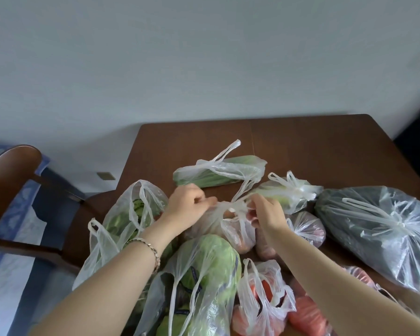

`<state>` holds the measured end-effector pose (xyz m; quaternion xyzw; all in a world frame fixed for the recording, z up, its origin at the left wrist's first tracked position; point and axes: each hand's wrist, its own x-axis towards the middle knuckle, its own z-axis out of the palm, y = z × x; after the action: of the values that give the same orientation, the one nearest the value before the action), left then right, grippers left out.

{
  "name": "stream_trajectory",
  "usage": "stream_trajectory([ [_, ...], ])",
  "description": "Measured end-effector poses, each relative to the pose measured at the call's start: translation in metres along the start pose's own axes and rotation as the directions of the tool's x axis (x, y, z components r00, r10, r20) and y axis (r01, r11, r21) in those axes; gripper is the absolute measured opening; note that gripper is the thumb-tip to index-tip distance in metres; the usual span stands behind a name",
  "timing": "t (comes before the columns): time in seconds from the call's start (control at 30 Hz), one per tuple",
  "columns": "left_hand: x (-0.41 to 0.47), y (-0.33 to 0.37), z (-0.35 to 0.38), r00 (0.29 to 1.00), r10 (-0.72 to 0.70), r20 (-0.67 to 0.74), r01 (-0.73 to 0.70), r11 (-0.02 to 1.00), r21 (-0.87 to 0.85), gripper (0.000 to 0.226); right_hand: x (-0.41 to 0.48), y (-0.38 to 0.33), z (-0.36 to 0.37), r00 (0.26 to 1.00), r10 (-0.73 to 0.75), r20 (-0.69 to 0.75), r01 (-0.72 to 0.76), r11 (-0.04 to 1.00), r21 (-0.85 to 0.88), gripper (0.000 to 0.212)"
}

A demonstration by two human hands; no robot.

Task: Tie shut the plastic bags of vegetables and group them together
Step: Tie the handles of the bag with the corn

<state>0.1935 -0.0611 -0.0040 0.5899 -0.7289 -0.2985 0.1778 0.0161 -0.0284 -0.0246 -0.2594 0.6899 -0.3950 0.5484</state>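
Head view, single entry.

Item in hand: the middle bag (pixel 230 230) of pale reddish vegetables is lying on the table (pixel 301 146), hemmed in by the others. The left hand (pixel 188 209) is pinching one handle with curled fingers, and the right hand (pixel 267 214) is pinching the other. The handles (pixel 238 206) are crossing over the bag's mouth, and the knot looks not yet pulled tight.

Risks, as judged:
- The thin film may be stretching under the pull and could tear where a handle joins the bag.
- A loose handle from the long green bag (pixel 218 174) is trailing right beside the knot and could get tied in.
- A half-made knot could slip once it is let go.

Surroundings:
- Lying tied to the right are a leafy bag (pixel 289 194), a small reddish bag (pixel 306 229) and a large dark bag (pixel 378 229).
- Sitting untied are the cabbage bag (pixel 204 275), the open bag at left (pixel 131 214) and the bag of red vegetables (pixel 264 299). They are crowding both forearms and leaving little working room.
- A chair (pixel 12 166) is standing left of the table.
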Motion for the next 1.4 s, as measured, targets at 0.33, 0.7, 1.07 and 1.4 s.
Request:
stream_trajectory([
  [0.33, -0.015, -0.086, 0.023, 0.967, -0.252, -0.040, 0.240, 0.844, 0.479, 0.050, 0.057, 0.078, -0.053, 0.887, 0.394, -0.238, -0.375, 0.919, 0.124, 0.034],
  [0.7, 0.002, 0.014, 0.021, 0.946, -0.230, 0.227, 0.309, 0.437, -0.845, 0.019, -0.002, -0.006, -0.019, 0.891, -0.300, 0.341, 0.310, 0.950, 0.025, 0.043],
  [1.07, 0.000, 0.021, 0.050, 0.969, -0.156, 0.190, 0.233, 0.832, -0.504, 0.020, 0.003, 0.010, -0.009, 0.907, -0.382, 0.178, 0.392, 0.920, -0.021, 0.005],
  [1.4, -0.006, 0.023, 0.047, 0.955, -0.244, 0.169, 0.296, 0.746, -0.596, 0.018, 0.017, 0.051, 0.022, 0.857, -0.369, 0.360, 0.497, 0.775, -0.390, 0.031],
])
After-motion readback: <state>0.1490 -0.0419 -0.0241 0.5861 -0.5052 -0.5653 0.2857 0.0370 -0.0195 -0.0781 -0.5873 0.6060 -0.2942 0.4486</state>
